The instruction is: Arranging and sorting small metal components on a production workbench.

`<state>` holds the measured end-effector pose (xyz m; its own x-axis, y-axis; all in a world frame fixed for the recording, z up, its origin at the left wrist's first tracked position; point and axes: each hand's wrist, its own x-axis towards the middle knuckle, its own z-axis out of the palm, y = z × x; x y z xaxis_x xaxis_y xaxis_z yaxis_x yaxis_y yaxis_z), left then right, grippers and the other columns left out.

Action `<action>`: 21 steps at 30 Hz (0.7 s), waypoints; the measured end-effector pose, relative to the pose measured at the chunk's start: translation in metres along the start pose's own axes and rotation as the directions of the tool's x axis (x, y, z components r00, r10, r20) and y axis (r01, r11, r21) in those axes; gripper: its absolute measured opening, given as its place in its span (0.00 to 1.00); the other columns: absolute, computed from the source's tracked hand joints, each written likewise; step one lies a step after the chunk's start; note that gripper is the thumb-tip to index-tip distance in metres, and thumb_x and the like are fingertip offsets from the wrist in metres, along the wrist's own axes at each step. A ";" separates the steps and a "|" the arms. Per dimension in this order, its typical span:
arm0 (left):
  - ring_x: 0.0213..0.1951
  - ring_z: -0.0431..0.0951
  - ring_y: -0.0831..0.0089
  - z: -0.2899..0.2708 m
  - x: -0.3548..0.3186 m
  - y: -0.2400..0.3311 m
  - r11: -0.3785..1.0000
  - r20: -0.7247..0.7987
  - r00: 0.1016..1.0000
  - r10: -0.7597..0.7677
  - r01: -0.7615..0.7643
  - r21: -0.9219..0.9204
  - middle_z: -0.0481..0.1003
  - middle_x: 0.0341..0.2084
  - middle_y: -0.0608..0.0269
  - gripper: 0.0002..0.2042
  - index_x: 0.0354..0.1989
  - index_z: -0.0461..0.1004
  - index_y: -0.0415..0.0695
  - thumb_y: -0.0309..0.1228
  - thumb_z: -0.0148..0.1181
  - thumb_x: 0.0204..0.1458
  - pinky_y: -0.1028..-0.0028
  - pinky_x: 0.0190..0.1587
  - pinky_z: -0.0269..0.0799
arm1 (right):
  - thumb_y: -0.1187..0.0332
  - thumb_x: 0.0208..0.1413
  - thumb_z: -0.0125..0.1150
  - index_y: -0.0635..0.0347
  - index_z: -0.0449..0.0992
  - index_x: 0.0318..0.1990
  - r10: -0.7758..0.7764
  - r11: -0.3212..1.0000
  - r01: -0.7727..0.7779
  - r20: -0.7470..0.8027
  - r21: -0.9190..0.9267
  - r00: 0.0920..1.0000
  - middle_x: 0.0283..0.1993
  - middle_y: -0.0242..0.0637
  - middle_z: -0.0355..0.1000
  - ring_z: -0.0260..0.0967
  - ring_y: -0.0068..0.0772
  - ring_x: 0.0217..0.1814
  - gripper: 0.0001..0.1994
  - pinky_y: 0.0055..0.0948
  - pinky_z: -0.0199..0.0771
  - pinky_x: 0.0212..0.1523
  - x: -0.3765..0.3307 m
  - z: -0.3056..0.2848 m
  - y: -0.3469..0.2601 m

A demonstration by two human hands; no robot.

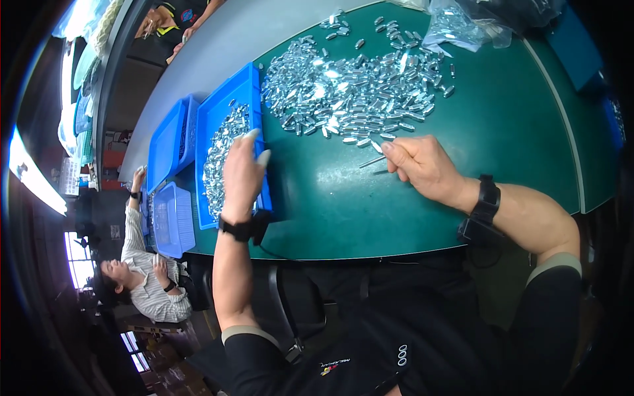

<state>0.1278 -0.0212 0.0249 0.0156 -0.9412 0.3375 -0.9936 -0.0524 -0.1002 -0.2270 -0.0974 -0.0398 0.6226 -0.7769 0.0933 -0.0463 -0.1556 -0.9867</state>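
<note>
My right hand [422, 168] is closed in a pinch over the green tabletop, holding a thin metal rod [371, 162] that points left. Just beyond its fingertips is the near edge of a wide heap of small shiny metal parts [356, 92]. My left hand [243, 173] is over the right side of a blue tray [256, 86], thumb and fingers apart, with pale coverings on the fingertips. Nothing shows between them. More of the same small metal parts [214, 165] lie in the tray, partly hidden by that hand.
Left of the tray stand another blue tray [165, 142] and a light-blue basket [173, 221]. Clear plastic bags [456, 26] lie at the far right, near a blue bin [574, 49]. A person in a striped shirt [155, 284] is at the left; another person [175, 20] sits far left.
</note>
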 end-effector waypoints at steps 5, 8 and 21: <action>0.48 0.78 0.47 0.050 0.037 0.008 0.999 0.187 0.982 0.028 -0.022 -0.032 0.77 0.46 0.48 0.22 0.58 0.76 0.41 0.26 0.69 0.53 0.55 0.51 0.76 | 0.54 0.76 0.53 0.62 0.78 0.27 0.046 0.998 -0.048 0.036 0.045 0.998 0.19 0.29 0.70 0.66 0.18 0.21 0.25 0.24 0.65 0.24 -0.001 -0.002 -0.007; 0.44 0.79 0.48 0.061 0.033 0.012 0.996 0.129 0.989 0.070 -0.063 -0.060 0.77 0.42 0.49 0.19 0.56 0.77 0.40 0.24 0.67 0.54 0.56 0.48 0.76 | 0.54 0.76 0.53 0.62 0.78 0.28 0.034 0.999 -0.034 0.033 0.024 0.999 0.19 0.29 0.70 0.66 0.19 0.21 0.25 0.25 0.65 0.24 0.001 0.000 -0.009; 0.33 0.79 0.65 0.022 0.001 0.101 0.835 0.236 0.972 0.010 0.122 -0.537 0.76 0.36 0.57 0.15 0.50 0.80 0.40 0.18 0.67 0.53 0.67 0.40 0.75 | 0.62 0.74 0.57 0.64 0.80 0.37 -0.072 0.996 0.072 0.007 -0.051 0.997 0.26 0.32 0.75 0.71 0.22 0.27 0.16 0.28 0.69 0.29 0.002 0.002 0.004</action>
<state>0.0300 -0.0344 -0.0051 0.0315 -0.9939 0.1055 -0.8876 0.0207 0.4602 -0.2244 -0.0985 -0.0433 0.6298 -0.7594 0.1634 -0.0409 -0.2424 -0.9693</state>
